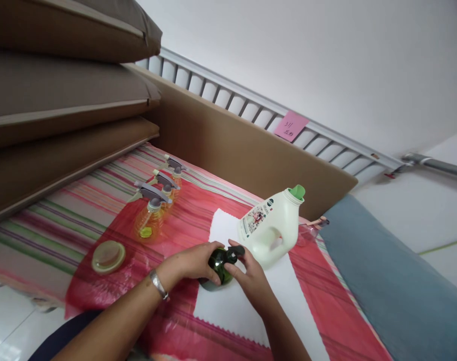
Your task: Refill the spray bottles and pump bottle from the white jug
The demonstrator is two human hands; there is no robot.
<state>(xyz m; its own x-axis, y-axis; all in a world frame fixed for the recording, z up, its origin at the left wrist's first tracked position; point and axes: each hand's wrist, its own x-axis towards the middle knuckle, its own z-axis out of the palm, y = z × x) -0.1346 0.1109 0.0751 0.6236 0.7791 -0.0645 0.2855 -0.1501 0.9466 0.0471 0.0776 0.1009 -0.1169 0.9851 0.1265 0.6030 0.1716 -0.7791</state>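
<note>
A dark green pump bottle is between my hands, over the white sheet with scalloped edges. My left hand, with a silver band on its wrist, curls around the side of the bottle. At the bottle's top, the fingers of my right hand close on its black pump head. Just beyond them stands a large pale jug, its green spout open at the top. Part of the pump bottle is hidden behind my fingers.
Several spray bottles with grey triggers stand at the left on red plastic sheeting. Nearer is a round pale-lidded container. Stacked brown cushions and a board border the striped cloth; a pink note hangs on the rail.
</note>
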